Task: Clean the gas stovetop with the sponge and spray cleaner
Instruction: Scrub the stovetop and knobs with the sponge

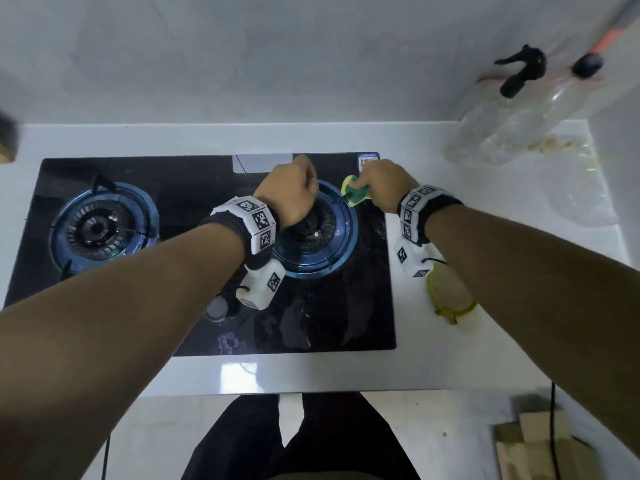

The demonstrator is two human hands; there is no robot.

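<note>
The black glass gas stovetop [363,306] lies set into a white counter, with a left burner [100,226] and a right burner [318,237], each ringed in blue. My right hand [382,183] grips a yellow-green sponge [353,192] against the far right rim of the right burner. My left hand [289,192] sits over that burner's far left edge, fingers curled where a prong of the thin pan support [329,263] stands. The clear spray bottle [512,129] with a black trigger leans at the back right of the counter, away from both hands.
A yellowish round object [450,294] lies on the counter just right of the stovetop, under my right forearm. A clear plastic bag [578,199] lies further right. A stove knob [216,308] sits at the stovetop's front. A wall rises close behind.
</note>
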